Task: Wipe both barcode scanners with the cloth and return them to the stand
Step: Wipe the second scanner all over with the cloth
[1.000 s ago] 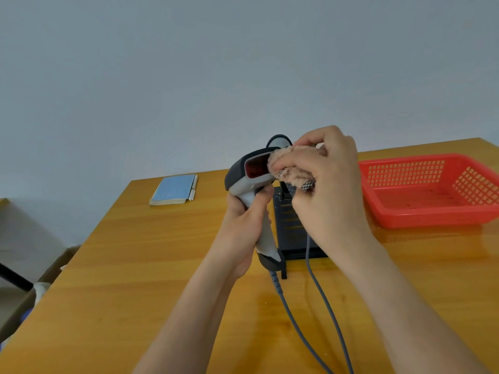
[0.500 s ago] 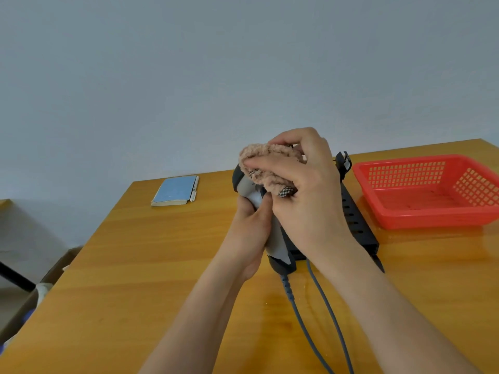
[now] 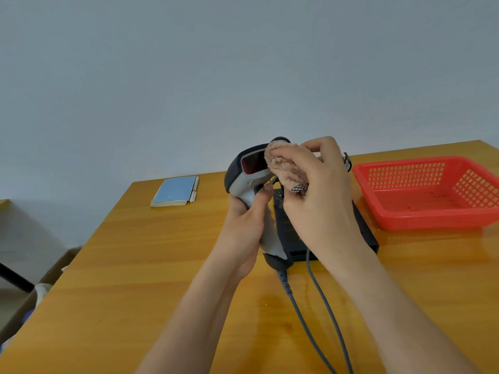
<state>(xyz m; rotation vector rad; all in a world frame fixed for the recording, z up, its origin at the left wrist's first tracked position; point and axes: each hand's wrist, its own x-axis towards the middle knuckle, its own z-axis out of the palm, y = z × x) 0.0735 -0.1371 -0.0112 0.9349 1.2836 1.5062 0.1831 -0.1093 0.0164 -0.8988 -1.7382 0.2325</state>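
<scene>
Scanner (image 3: 249,182) clamped in left hand (image 3: 243,233) grip; right hand (image 3: 321,201) grip presses cloth (image 3: 286,168) against it.

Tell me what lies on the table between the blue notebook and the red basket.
In the head view, the scanner, held by the left hand, the cloth in the right hand, and the black stand.

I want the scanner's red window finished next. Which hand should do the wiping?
The right hand: it already grips the fluffy beige cloth against the grey-and-white barcode scanner, while the left hand is occupied holding the handle.
</scene>
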